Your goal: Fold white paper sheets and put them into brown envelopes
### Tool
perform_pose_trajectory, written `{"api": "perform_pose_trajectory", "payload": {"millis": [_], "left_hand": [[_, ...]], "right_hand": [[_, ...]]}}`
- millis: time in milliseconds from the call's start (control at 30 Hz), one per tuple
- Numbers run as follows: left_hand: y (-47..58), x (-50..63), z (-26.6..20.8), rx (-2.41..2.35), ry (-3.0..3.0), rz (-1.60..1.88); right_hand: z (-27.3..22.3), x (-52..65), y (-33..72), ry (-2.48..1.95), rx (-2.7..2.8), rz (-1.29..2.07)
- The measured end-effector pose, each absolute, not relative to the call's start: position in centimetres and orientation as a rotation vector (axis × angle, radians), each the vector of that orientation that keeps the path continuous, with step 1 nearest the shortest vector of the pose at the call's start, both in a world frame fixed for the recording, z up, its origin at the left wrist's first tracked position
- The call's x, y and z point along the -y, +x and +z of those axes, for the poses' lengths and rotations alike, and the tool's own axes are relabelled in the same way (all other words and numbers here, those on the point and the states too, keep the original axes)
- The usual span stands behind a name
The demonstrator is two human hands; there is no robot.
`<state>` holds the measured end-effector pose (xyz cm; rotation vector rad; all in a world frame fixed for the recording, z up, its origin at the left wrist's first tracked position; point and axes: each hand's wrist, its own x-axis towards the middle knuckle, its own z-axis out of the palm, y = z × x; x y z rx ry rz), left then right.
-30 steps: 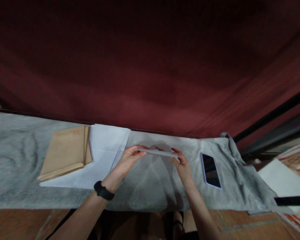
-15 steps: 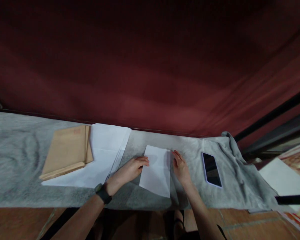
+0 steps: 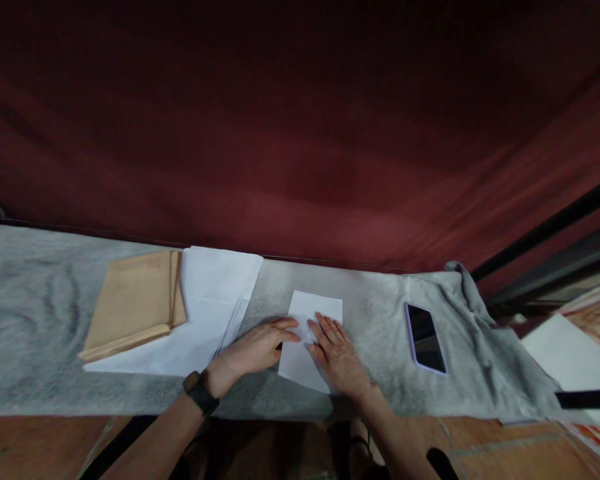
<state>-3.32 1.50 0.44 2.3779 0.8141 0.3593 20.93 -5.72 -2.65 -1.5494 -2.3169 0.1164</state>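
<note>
A sheet of white paper (image 3: 316, 305), seemingly folded, lies on the grey cloth in front of me. My right hand (image 3: 336, 351) rests flat on its right half with the fingers spread. At the paper's left edge is my left hand (image 3: 267, 343), its fingertips reaching onto the sheet and its fingers slightly apart. Left of that hand lies a stack of larger white sheets (image 3: 215, 293). Brown envelopes (image 3: 135, 293) are piled partly over those sheets.
A phone (image 3: 426, 339) with a pale purple edge lies to the right on the grey cloth (image 3: 370, 293). Behind the cloth rises a dark red fabric wall (image 3: 300, 167). Black bars (image 3: 545, 230) and a white sheet (image 3: 573, 353) are at the far right.
My right hand has moved left from beside the paper's right edge onto its surface, with the fingers spread. My left hand has stayed at the left edge, its fingers slightly lower.
</note>
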Motion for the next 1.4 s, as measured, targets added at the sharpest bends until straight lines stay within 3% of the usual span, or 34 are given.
{"api": "perform_pose_trajectory", "payload": {"millis": [567,767,1067,1400], "left_hand": [[-5.3,-2.4,2.3,-0.677,2.07,0.243],[-0.5,-2.0,0.8,-1.099,2.319,0.564],[4.0,-0.7,-2.9,-1.301,2.756,0.428],[3.4,-1.4,-2.9,-1.592,2.565,0.48]], "right_hand": [[-3.8,4.8,24.6,-1.721,2.275,-0.063],[-3.5,4.8,23.7,-1.696,2.241,-0.069],[-4.1,5.7,20.3,-1.621,2.258,-0.055],[-4.2,6.0,22.1,-1.801,2.185,-0.139]]}}
